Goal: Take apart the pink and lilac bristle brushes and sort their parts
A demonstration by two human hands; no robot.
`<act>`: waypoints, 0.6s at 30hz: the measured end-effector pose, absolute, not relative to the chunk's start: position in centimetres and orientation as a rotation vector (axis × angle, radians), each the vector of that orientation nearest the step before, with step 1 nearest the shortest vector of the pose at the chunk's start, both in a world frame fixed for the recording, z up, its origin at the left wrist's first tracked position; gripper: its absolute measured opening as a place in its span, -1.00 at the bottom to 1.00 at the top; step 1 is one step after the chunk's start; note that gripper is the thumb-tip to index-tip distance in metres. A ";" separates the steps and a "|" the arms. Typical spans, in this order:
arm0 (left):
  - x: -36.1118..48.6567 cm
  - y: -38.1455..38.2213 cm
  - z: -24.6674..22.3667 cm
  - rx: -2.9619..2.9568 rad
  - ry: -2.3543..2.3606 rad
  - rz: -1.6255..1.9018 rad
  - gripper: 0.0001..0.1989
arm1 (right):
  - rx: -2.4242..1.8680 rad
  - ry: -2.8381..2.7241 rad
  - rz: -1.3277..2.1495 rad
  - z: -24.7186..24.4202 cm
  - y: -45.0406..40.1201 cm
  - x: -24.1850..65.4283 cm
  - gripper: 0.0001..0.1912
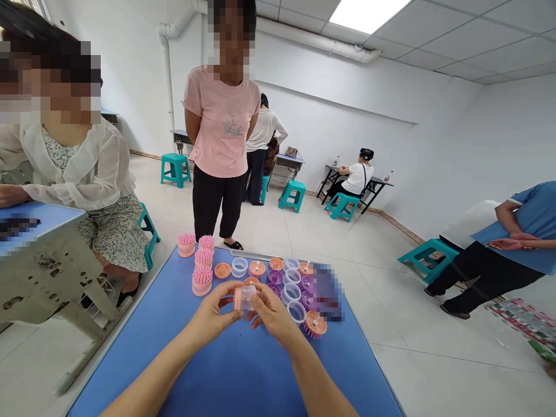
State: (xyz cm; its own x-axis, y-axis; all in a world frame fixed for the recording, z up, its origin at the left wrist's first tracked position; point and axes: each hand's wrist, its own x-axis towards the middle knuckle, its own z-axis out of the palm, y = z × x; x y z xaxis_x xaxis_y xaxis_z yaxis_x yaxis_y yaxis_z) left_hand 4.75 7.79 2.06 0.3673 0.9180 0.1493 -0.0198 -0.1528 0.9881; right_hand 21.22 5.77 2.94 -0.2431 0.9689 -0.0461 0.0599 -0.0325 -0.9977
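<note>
We're in a plain workroom of some kind, not a home: white walls, a panelled ceiling (pixel 469 35) and a tiled floor (pixel 391 313). Folding desks (pixel 289 162) and teal plastic stools (pixel 176 169) stand around the room (a bare pipe (pixel 304 40) runs along the ceiling), and rows of pink and purple plastic brush parts (pixel 256 269) sit on our blue desk (pixel 243 376).

Five other people (pixel 221 121), six teal stools (pixel 176 169), and four pink bristled brush heads (pixel 202 281) are in view.
</note>
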 end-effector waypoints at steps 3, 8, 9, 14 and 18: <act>4.8 7.7 2.1 1.529 0.855 1.005 -0.56 | -1.150 -1.411 1.386 3.1 5.8 21.3 -0.48; 4.6 7.8 2.0 1.520 0.834 0.957 -0.51 | -1.137 -1.425 1.375 2.9 6.0 21.5 -0.52; 4.5 7.8 2.0 1.512 0.836 0.954 -0.51 | -1.123 -1.433 1.374 2.8 6.0 21.5 -0.53; 4.2 7.9 2.2 1.428 0.795 0.858 -0.51 | -0.996 -1.534 1.308 2.3 6.0 21.9 -0.58; 4.2 7.8 2.8 1.311 0.852 0.789 -0.58 | -0.938 -1.661 1.179 2.3 5.9 21.9 -0.57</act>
State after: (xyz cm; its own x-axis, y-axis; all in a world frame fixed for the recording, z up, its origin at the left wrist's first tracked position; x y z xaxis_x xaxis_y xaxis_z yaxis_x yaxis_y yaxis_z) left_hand 4.15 7.80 2.84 0.4815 0.8727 -0.0806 -0.0137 0.0994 0.9950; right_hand 21.91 5.86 2.31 -0.3387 0.9141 0.2227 0.0913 0.2675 -0.9592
